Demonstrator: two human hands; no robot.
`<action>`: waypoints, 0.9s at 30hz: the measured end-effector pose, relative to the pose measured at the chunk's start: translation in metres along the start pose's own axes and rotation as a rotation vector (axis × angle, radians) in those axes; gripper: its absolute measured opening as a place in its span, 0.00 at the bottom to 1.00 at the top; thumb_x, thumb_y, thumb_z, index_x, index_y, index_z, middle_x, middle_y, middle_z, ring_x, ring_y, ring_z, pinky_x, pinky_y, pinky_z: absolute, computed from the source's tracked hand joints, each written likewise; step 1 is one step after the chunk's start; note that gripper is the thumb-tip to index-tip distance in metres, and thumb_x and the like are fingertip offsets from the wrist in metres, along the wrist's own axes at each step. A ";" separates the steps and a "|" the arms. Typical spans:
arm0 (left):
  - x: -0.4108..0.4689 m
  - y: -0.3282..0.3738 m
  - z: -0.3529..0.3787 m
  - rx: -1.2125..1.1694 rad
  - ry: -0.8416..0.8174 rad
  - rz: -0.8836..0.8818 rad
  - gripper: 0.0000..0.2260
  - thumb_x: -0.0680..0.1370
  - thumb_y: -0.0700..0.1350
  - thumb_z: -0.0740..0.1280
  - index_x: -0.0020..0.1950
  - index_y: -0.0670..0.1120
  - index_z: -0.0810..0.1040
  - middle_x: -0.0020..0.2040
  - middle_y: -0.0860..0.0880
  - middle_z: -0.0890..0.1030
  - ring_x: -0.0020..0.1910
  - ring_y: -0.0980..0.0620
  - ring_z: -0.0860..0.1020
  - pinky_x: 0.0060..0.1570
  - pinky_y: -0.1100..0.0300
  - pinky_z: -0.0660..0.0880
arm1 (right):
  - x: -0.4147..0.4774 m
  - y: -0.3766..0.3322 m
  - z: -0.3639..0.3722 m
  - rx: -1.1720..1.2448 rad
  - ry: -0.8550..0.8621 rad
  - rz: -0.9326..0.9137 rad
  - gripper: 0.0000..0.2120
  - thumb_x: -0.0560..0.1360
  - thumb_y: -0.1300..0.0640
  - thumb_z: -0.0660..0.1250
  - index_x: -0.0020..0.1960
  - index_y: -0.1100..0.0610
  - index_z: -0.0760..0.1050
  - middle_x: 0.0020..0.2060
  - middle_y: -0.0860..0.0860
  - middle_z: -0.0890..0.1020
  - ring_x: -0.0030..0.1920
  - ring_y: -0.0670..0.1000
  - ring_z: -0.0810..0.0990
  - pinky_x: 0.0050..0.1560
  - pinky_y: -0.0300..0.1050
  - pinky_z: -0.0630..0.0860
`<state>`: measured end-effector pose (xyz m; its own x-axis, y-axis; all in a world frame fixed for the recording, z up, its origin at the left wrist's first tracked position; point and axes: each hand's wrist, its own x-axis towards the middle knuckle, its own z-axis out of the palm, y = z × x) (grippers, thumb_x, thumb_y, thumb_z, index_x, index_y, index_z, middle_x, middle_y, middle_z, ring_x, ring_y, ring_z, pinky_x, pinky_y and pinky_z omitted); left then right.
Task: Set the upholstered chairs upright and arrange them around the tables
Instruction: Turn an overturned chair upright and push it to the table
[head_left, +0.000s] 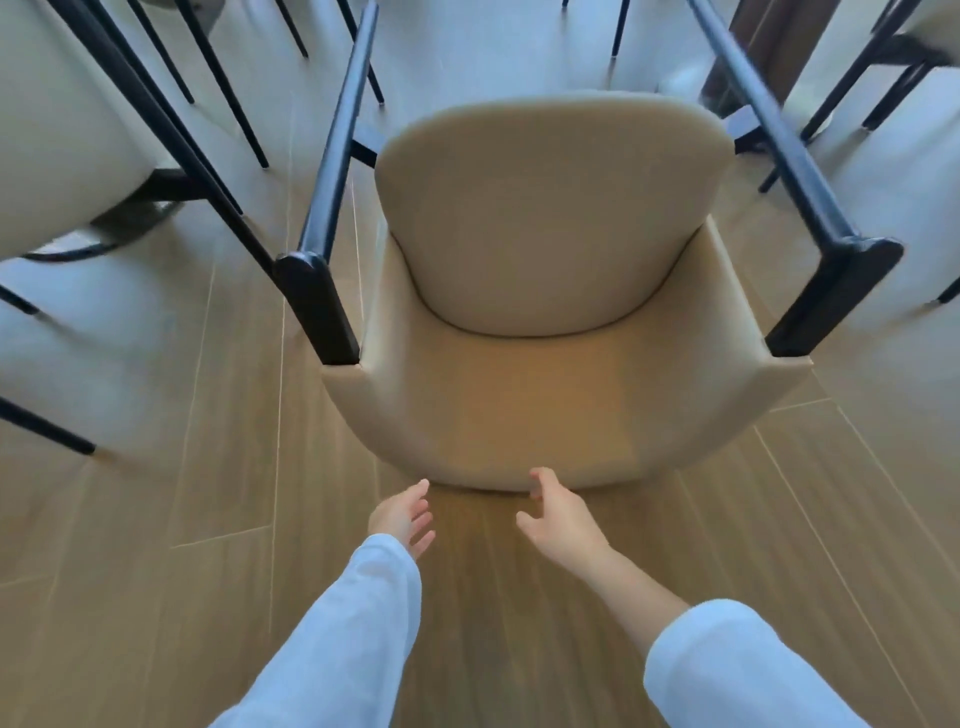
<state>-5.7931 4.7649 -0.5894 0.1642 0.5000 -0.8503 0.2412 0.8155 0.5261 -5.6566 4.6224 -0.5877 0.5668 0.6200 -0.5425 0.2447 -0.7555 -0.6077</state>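
The upholstered chair (545, 405), lying tipped at centre with black legs (332, 156) pointing to 12 o'clock, should be gripped evenly at its curved 6 o'clock edge by the left hand (402, 514) and right hand (558, 512), both spread and holding nothing.

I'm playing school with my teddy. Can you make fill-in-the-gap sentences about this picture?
1. The beige chair has legs coloured ____.
2. Under it is a floor of ____ planks.
3. The left hand and the right hand both reach toward the ____.
4. Neither hand grips anything; the fingers of both are ____.

Missing words: black; wooden; chair; open.
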 end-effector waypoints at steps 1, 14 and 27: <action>0.022 -0.008 0.002 0.013 0.007 0.016 0.18 0.75 0.46 0.71 0.61 0.43 0.72 0.64 0.42 0.75 0.62 0.46 0.74 0.55 0.52 0.74 | 0.015 0.010 0.008 -0.059 -0.003 -0.030 0.28 0.76 0.55 0.65 0.73 0.56 0.60 0.60 0.55 0.77 0.58 0.55 0.76 0.53 0.44 0.72; 0.239 -0.056 0.008 0.065 -0.075 0.276 0.51 0.63 0.49 0.80 0.77 0.48 0.51 0.73 0.46 0.65 0.72 0.42 0.64 0.72 0.43 0.59 | 0.148 0.044 0.076 -0.410 -0.077 -0.245 0.32 0.77 0.55 0.65 0.76 0.55 0.53 0.69 0.60 0.69 0.68 0.60 0.70 0.64 0.51 0.70; 0.256 -0.095 0.048 -0.358 -0.346 0.061 0.43 0.70 0.51 0.75 0.77 0.45 0.54 0.75 0.43 0.62 0.74 0.41 0.61 0.74 0.46 0.56 | 0.145 0.108 0.131 0.553 0.207 0.175 0.12 0.77 0.57 0.66 0.58 0.61 0.71 0.41 0.55 0.77 0.38 0.51 0.75 0.35 0.39 0.72</action>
<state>-5.7279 4.8018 -0.8562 0.4901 0.4732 -0.7320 -0.1123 0.8671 0.4854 -5.6507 4.6579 -0.8079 0.7161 0.4011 -0.5713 -0.2784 -0.5863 -0.7607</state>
